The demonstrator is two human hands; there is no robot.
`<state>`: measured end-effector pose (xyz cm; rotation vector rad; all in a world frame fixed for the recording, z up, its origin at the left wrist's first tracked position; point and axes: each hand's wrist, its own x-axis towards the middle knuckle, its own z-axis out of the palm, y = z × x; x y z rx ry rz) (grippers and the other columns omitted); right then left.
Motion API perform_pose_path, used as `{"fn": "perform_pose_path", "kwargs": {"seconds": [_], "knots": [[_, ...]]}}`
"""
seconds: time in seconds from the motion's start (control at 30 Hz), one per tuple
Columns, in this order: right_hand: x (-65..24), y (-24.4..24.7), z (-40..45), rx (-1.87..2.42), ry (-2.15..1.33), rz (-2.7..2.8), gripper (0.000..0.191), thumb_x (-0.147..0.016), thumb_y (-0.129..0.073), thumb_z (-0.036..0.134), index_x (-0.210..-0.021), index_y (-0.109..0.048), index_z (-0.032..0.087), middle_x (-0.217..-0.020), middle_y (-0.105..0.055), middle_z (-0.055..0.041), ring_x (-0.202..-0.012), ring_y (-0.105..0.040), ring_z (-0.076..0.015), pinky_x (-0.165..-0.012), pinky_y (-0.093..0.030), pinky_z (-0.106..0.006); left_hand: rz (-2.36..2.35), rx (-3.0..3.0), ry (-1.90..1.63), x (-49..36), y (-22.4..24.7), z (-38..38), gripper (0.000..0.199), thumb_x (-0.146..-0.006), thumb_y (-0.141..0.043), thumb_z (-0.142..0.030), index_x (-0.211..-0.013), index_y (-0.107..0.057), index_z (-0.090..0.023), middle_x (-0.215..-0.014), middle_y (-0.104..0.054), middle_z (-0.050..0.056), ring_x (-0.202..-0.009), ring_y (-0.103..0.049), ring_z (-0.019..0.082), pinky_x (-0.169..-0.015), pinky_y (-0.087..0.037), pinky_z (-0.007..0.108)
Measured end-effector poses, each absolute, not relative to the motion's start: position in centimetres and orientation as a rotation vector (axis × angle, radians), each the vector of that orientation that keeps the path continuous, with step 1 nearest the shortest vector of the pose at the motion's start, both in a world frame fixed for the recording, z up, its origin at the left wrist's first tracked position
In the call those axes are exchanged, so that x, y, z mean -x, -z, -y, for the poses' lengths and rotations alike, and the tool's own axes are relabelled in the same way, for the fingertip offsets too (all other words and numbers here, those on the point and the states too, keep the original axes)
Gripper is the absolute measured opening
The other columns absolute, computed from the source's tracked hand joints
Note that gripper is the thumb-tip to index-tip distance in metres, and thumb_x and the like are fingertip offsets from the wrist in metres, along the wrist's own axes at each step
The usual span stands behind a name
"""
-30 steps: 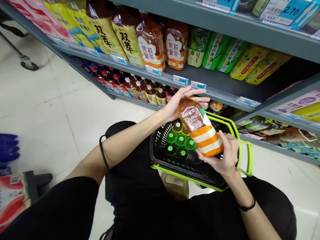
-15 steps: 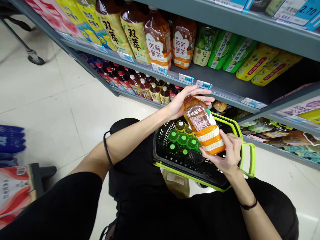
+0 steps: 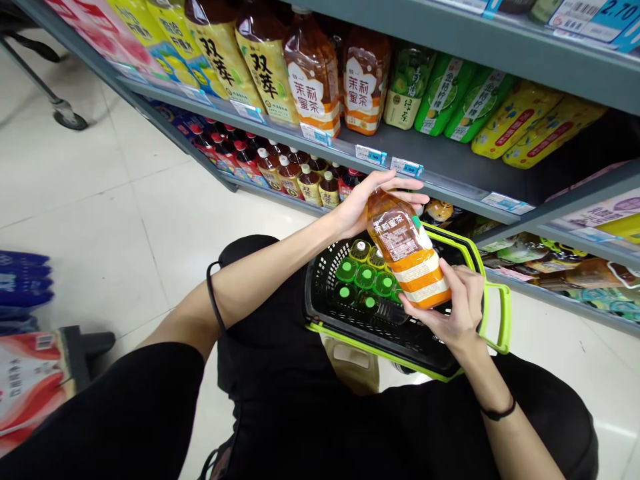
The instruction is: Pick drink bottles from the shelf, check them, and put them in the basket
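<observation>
Between my two hands lies a large bottle of amber tea [image 3: 407,250] with an orange and white striped label, tilted with its neck toward the shelf. My left hand [image 3: 367,200] is wrapped round the neck end, which hides the cap. At the base end, my right hand [image 3: 455,307] grips the bottom with thumb and fingers. Below the bottle stands a black shopping basket [image 3: 325,310] with a lime-green rim and handle. Several green-capped bottles [image 3: 366,277] stand upright inside it, partly covered by the tea bottle.
Ahead runs a grey shelf [image 3: 450,167] with large tea bottles [image 3: 313,80], green cartons [image 3: 440,93] and yellow packs [image 3: 517,127]. Small bottles [image 3: 290,177] fill the lower shelf. At left are a red and white box [image 3: 30,380], a blue pack [image 3: 25,280] and a wheel [image 3: 70,120].
My hands and the tea bottle hold nearly the same position. The shelf has shifted very slightly in view.
</observation>
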<state>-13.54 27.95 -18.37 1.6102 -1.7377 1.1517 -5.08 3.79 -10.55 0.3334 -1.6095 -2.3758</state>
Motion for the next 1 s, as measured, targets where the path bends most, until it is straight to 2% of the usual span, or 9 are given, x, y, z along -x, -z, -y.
{"fn": "perform_pose_path", "kwargs": {"seconds": [0.23, 0.33, 0.4, 0.53, 0.63, 0.7, 0.77, 0.9, 1.0], "knots": [[13.6, 18.6, -28.0, -1.614, -1.164, 1.739, 0.096, -0.079, -0.092, 0.043, -0.159, -0.045, 0.017, -0.109, -0.064, -0.0148, -0.093, -0.063, -0.0313, -0.082, -0.059, -0.049, 1.612, -0.324, 2.371, 5.0, 10.6, -3.8, 0.064, -0.089, -0.059, -0.067, -0.124, -0.072, -0.015, -0.124, -0.075, 0.014, -0.128, -0.065, 0.036, -0.113, -0.048, 0.053], [13.3, 18.7, -28.1, -1.578, -1.289, 1.811, 0.09, -0.076, -0.094, 0.042, -0.153, -0.053, 0.018, -0.109, -0.066, -0.0142, -0.096, -0.064, -0.0316, -0.086, -0.058, -0.049, 1.612, -0.316, 2.372, 5.0, 10.5, -3.6, 0.063, -0.089, -0.058, -0.066, -0.122, -0.073, -0.014, -0.124, -0.075, 0.014, -0.126, -0.066, 0.035, -0.112, -0.049, 0.051], [13.1, 18.8, -28.0, -1.493, -1.613, 1.975, 0.083, -0.076, -0.092, 0.042, -0.148, -0.057, 0.019, -0.11, -0.069, -0.0132, -0.098, -0.066, -0.0309, -0.088, -0.058, -0.049, 1.601, -0.323, 2.369, 5.0, 10.4, -3.5, 0.062, -0.09, -0.058, -0.066, -0.12, -0.073, -0.015, -0.124, -0.076, 0.014, -0.124, -0.068, 0.034, -0.111, -0.05, 0.05], [12.4, 18.5, -27.5, -1.181, -2.68, 2.251, 0.072, -0.084, -0.085, 0.044, -0.146, -0.057, 0.021, -0.113, -0.074, -0.0113, -0.099, -0.072, -0.0285, -0.089, -0.061, -0.044, 1.558, -0.379, 2.342, 5.1, 10.7, -3.4, 0.061, -0.087, -0.061, -0.065, -0.122, -0.07, -0.016, -0.123, -0.076, 0.014, -0.117, -0.072, 0.031, -0.108, -0.053, 0.047], [11.7, 18.4, -27.0, -0.833, -3.194, 2.175, 0.055, -0.084, -0.084, 0.052, -0.126, -0.07, 0.02, -0.116, -0.076, -0.011, -0.104, -0.073, -0.0297, -0.09, -0.062, -0.042, 1.49, -0.376, 2.362, 5.3, 11.2, -3.7, 0.058, -0.087, -0.061, -0.06, -0.125, -0.068, -0.018, -0.123, -0.076, 0.012, -0.116, -0.072, 0.029, -0.108, -0.052, 0.046], [11.2, 18.3, -26.7, -0.616, -3.399, 2.095, 0.048, -0.086, -0.081, 0.057, -0.113, -0.075, 0.019, -0.113, -0.077, -0.0102, -0.1, -0.074, -0.0291, -0.085, -0.064, -0.039, 1.438, -0.361, 2.385, 5.4, 11.5, -3.8, 0.057, -0.087, -0.059, -0.057, -0.127, -0.067, -0.018, -0.123, -0.076, 0.011, -0.118, -0.072, 0.03, -0.109, -0.051, 0.047], [10.9, 18.1, -26.5, -0.507, -3.561, 2.019, 0.048, -0.088, -0.077, 0.062, -0.107, -0.075, 0.019, -0.103, -0.079, -0.0089, -0.087, -0.076, -0.0265, -0.072, -0.066, -0.036, 1.393, -0.356, 2.4, 5.5, 11.7, -4.0, 0.055, -0.087, -0.058, -0.056, -0.125, -0.067, -0.018, -0.122, -0.076, 0.011, -0.119, -0.071, 0.03, -0.11, -0.05, 0.048], [10.9, 17.4, -26.6, -0.5, -3.793, 1.826, 0.056, -0.086, -0.075, 0.07, -0.105, -0.074, 0.018, -0.089, -0.079, -0.0074, -0.061, -0.07, -0.0206, -0.043, -0.056, -0.026, 1.364, -0.399, 2.415, 5.9, 12.1, -3.9, 0.039, -0.084, -0.064, -0.048, -0.108, -0.066, -0.017, -0.114, -0.078, 0.01, -0.113, -0.072, 0.029, -0.111, -0.049, 0.047], [11.3, 16.7, -26.9, -0.555, -3.913, 1.781, 0.066, -0.085, -0.071, 0.076, -0.11, -0.072, 0.015, -0.084, -0.079, -0.0108, -0.052, -0.069, -0.0192, -0.037, -0.052, -0.022, 1.365, -0.534, 2.442, 6.3, 12.8, -4.0, 0.037, -0.086, -0.068, -0.051, -0.098, -0.065, -0.016, -0.102, -0.078, 0.008, -0.101, -0.073, 0.025, -0.106, -0.051, 0.042]]}}
